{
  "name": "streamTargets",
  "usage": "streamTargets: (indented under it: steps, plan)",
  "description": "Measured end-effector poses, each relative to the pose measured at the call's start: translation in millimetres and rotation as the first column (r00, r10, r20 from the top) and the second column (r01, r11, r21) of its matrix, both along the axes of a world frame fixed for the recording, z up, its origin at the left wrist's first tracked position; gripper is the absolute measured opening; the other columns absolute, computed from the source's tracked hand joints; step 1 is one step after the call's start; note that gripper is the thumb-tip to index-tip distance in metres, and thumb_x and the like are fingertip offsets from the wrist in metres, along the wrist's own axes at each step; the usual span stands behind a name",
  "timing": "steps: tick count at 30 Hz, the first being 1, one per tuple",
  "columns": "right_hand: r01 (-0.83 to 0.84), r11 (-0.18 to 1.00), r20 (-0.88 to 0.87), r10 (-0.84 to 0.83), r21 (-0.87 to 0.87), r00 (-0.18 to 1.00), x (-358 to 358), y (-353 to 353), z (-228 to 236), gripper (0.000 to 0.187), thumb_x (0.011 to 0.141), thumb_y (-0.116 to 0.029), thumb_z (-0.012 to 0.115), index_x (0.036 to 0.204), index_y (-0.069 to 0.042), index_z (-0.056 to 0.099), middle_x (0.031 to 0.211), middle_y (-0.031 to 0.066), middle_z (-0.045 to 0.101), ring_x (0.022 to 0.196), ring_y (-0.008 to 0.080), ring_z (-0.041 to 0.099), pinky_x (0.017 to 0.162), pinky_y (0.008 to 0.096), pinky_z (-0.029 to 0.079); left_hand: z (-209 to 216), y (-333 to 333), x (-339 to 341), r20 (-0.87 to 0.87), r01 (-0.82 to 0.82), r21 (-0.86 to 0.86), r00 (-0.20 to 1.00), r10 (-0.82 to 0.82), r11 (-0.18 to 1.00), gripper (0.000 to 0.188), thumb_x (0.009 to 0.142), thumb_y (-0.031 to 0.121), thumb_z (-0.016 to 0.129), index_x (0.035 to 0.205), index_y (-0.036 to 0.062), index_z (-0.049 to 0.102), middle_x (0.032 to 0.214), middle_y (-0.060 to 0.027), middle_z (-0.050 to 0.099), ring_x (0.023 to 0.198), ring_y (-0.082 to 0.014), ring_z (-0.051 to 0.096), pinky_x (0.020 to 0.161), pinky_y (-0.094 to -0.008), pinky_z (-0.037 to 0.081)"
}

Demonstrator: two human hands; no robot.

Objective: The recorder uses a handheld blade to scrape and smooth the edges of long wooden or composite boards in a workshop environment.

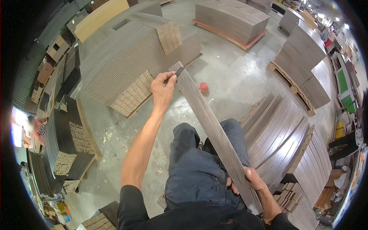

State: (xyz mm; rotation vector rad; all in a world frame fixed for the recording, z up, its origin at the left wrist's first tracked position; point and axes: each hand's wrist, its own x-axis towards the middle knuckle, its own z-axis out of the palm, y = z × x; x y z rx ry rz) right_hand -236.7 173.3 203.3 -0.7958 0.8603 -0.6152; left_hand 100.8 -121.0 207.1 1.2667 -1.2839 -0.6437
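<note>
A long, narrow grey wood-grain board (212, 122) lies slantwise over my lap, its far end up and left, its near end low on the right. My right hand (253, 181) grips the board near its close end, thumb on one side and fingertips showing on the other. Closed in a pinch, my left hand (164, 87) holds a small dark flat piece (179, 71) against the corner of the board's far end. I cannot make out what kind of piece it is.
To my right sit stacked grey boards (280, 126). A large panel stack (126, 57) stands ahead on the left, and another (232, 21) rests on a red-edged base. A small red object (204, 89) is on the concrete floor (226, 73). People work at both far sides.
</note>
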Motion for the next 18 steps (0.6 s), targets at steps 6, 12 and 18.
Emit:
streamTargets:
  steps: [6,12,18]
  plan:
    - [0.035,0.999,-0.008,-0.035,-0.041,0.999,4.4,-10.6,-0.4,0.096,0.094,-0.077,0.048,0.132,0.011,0.052,0.096,0.0232,0.071,0.065,0.0253,0.069,0.051,0.0383,0.054,-4.9,36.1,-29.4,0.120,0.073,-0.077,0.991,-0.064,0.994,0.016,0.092,0.005,0.070,0.104,-0.0035,0.076,0.086,-0.0090,0.070,0.075,-0.0147,0.064,0.071,-0.0292,0.050]
    - [0.060,0.997,-0.004,-0.060,-0.057,0.998,12.4,-21.1,-2.1,0.095,0.094,-0.078,0.046,0.130,0.010,0.053,0.094,0.0217,0.071,0.065,0.0237,0.069,0.051,0.0376,0.055,-19.5,85.4,-55.6,0.216,0.190,-0.121,0.963,-0.161,0.974,0.015,0.088,0.003,0.073,0.102,-0.0007,0.076,0.087,-0.0121,0.069,0.076,-0.0237,0.065,0.070,-0.0341,0.051]
    - [0.071,0.996,-0.037,-0.073,-0.048,0.997,12.1,-30.5,-7.3,0.095,0.095,-0.080,0.041,0.132,0.007,0.053,0.097,0.0202,0.071,0.065,0.0216,0.068,0.053,0.0352,0.055,-22.8,152.5,-94.7,0.365,0.436,-0.202,0.864,-0.346,0.877,0.019,0.085,0.000,0.074,0.103,0.0025,0.075,0.092,-0.0119,0.068,0.080,-0.0283,0.066,0.069,-0.0361,0.052]
